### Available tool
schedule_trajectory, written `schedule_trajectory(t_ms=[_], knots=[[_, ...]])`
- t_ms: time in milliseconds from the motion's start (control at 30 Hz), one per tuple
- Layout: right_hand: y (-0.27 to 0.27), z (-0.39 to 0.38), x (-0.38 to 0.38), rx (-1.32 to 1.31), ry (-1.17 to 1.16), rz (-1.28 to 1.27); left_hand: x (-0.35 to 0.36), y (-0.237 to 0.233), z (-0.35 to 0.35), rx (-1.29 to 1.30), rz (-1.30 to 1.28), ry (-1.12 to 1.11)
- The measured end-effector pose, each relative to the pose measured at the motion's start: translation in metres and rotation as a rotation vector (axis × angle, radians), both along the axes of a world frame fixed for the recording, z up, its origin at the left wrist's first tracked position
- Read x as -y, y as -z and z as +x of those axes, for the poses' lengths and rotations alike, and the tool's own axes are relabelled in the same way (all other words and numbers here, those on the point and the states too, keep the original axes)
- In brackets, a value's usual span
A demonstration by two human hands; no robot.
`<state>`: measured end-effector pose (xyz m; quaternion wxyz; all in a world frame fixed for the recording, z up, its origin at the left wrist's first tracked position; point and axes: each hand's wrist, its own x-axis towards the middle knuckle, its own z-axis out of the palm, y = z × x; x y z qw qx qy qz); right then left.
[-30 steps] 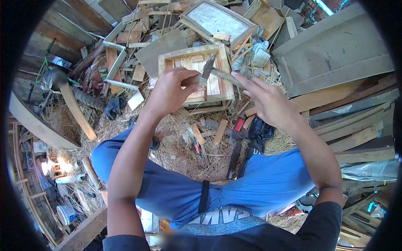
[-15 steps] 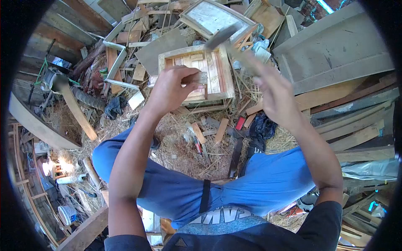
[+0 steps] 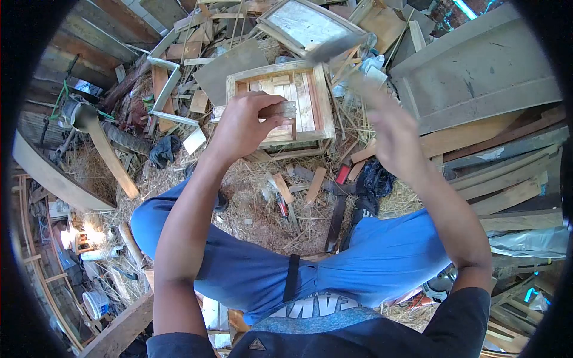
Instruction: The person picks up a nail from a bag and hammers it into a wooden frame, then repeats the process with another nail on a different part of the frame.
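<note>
Grey wood piece (image 3: 285, 110) over pale frame (image 3: 325, 104)

My left hand (image 3: 240, 127) pinches the wood piece, probably for steadiness. Right of the frame, my right hand (image 3: 396, 138) grips the blurred hammer (image 3: 330, 49) well back from its head, seemingly for leverage.

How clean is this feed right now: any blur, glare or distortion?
Head view: the right hand and hammer head are motion-blurred, the left hand fairly crisp; a bright patch at lower left is blown out; the boards at right look bowed, likely by the lens.
</note>
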<state>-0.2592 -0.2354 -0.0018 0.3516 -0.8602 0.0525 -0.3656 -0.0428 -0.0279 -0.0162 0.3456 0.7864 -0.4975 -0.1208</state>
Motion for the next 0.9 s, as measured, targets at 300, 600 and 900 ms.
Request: schedule_trajectory(t_ms=[300, 600, 900], knots=[[-0.001, 0.009, 0.006, 0.012, -0.057, -0.127, 0.0, 0.001, 0.003, 0.001, 0.043, 0.001], [-0.012, 0.008, 0.004, -0.011, -0.119, -0.21, -0.002, 0.002, 0.002, -0.044, 0.036, 0.006], [-0.007, 0.004, 0.01, -0.47, -0.178, -0.285, 0.001, 0.0, 0.004, -0.016, 0.05, 0.007]])
